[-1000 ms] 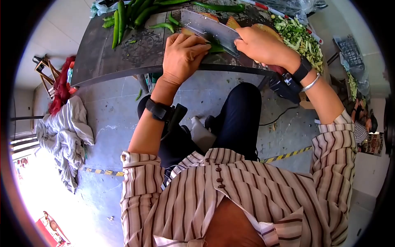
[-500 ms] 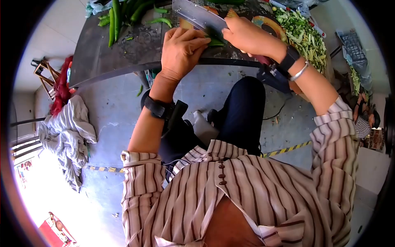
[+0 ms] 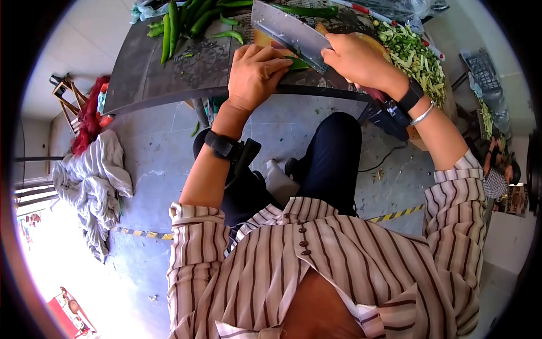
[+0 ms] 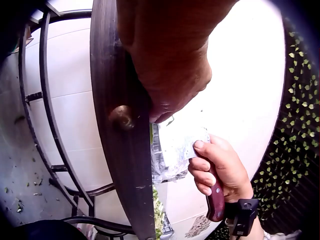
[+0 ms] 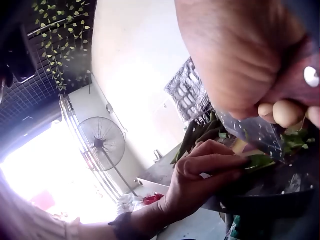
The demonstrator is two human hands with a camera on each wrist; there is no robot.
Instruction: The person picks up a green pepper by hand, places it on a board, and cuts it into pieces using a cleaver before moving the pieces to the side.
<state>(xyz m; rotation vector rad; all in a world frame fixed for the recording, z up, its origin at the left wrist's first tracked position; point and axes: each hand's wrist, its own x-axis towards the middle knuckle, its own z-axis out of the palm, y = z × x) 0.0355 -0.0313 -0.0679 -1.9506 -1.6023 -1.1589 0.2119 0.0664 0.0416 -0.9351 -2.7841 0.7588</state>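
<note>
In the head view my left hand (image 3: 254,76) pinches a green pepper (image 3: 299,63) against the dark table near its front edge. My right hand (image 3: 364,63) grips a cleaver, its wide blade (image 3: 291,34) slanting up to the left just beyond the pepper. The left wrist view shows my right hand (image 4: 220,167) curled round the dark red handle (image 4: 216,200). In the right wrist view the fingers of my left hand (image 5: 200,172) are bent over the pepper (image 5: 259,162), with the blade (image 5: 250,131) beside it.
Whole green peppers (image 3: 197,14) lie at the table's back left. A heap of chopped green pieces (image 3: 415,59) covers the right side, near plastic bags (image 3: 403,11). The table's front edge (image 3: 164,103) runs above my knees. Grey cloth (image 3: 96,175) hangs at the left.
The view shifted and came back slightly. Against half a second ago, both hands and the cleaver appear a little farther right in the head view; the left hand keeps its hold on the pepper.
</note>
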